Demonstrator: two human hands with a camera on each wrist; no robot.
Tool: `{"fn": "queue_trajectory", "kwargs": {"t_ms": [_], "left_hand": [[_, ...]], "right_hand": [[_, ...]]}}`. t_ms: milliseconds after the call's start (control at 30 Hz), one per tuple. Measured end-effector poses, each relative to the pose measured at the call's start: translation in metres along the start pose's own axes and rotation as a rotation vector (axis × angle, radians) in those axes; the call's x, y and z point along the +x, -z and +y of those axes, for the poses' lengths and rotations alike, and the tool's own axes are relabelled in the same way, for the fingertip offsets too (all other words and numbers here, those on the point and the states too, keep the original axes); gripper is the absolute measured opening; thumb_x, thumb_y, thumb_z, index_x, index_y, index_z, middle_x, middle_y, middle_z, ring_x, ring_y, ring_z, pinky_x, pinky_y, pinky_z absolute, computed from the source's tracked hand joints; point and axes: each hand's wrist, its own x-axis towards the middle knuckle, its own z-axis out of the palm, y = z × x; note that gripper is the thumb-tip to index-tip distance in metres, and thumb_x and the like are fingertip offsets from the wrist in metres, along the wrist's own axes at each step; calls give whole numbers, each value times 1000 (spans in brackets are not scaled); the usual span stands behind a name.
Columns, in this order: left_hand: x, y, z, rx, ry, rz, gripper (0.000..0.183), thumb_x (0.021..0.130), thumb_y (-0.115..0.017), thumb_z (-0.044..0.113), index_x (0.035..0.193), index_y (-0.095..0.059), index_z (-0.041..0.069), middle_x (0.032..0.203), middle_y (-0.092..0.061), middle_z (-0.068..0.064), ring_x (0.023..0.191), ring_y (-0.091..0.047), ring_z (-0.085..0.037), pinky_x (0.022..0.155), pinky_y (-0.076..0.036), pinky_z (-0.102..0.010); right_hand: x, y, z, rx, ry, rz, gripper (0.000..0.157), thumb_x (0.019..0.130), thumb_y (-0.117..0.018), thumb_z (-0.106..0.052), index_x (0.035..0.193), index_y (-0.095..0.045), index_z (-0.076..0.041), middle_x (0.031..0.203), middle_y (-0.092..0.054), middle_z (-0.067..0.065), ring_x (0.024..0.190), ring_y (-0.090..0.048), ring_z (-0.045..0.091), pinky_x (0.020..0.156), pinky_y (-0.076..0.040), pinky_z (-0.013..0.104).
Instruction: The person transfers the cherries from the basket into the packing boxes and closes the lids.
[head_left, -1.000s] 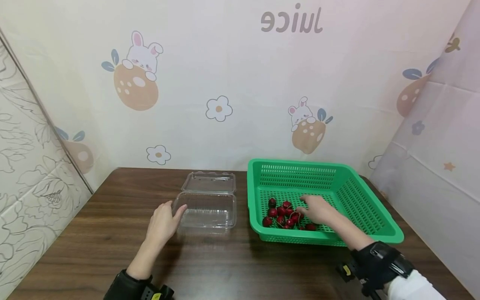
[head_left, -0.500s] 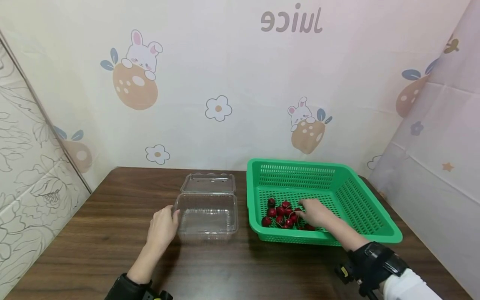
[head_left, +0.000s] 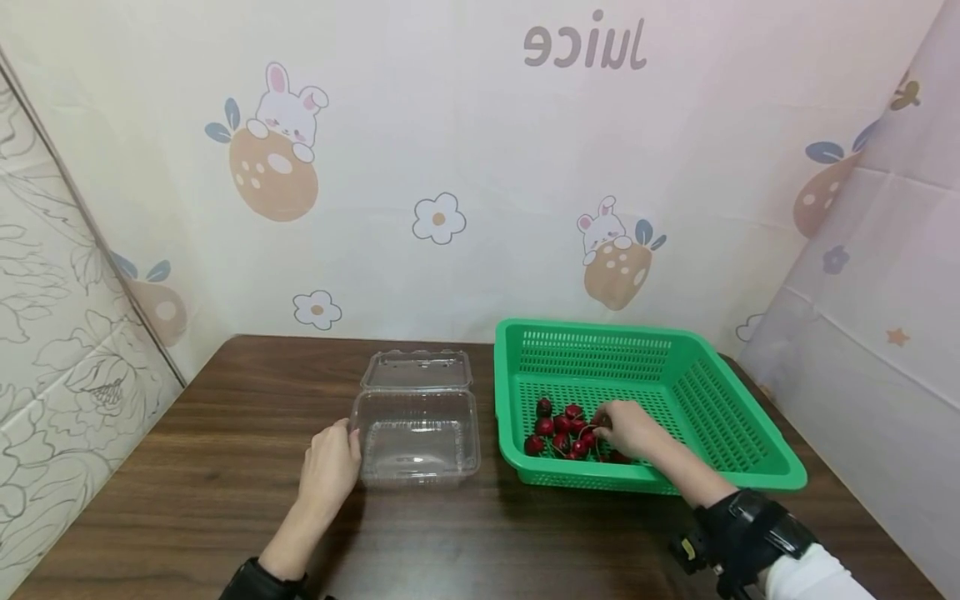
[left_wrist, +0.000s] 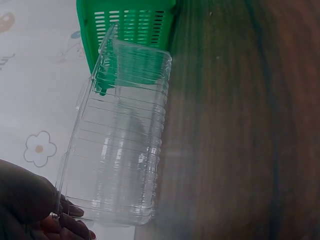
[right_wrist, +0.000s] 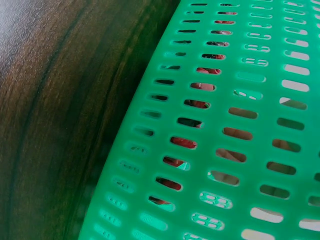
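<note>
A clear plastic clamshell container lies opened on the table, its lid folded back toward the wall. At its left rim, my left hand pinches the edge between thumb and fingers; the left wrist view shows the fingertips on the rim. Inside the green basket, my right hand has thumb and fingers closed around a dark red cherry at the right side of the pile. Several stemmed cherries lie at the basket's left front. The basket wall mostly hides them in the right wrist view.
The green perforated basket stands on the right of the dark wooden table, close beside the container. Behind is a wall covering with rabbit and fruit prints. More printed sheeting hangs at both sides.
My left hand has closed on the container's rim, and the container has shifted slightly toward me. My right hand's spread fingers have come together at the cherries.
</note>
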Motion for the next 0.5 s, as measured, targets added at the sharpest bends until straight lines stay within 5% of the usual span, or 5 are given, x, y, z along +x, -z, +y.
{"fn": "queue_trajectory", "kwargs": {"t_ms": [133,500], "left_hand": [[-1,-3,-2,16,1,25,28,87,-49,2,106,-50,-18,90,-57,-32,66,-61,-38,48,-48,-36],[-1,-6,-2,15,-6,44,25,86,-49,2,103,-53,-17,86,-58,-29,61,-60,-36,44,-47,-35]], "right_hand": [[2,-1,0,20,3,17,9,82,-59,-3,90,-62,2,76,-59,5,68,-56,19,59,-46,32],[3,0,1,67,13,55,6,82,-58,-2,85,-63,0,69,-58,2,59,-53,13,53,-43,29]]}}
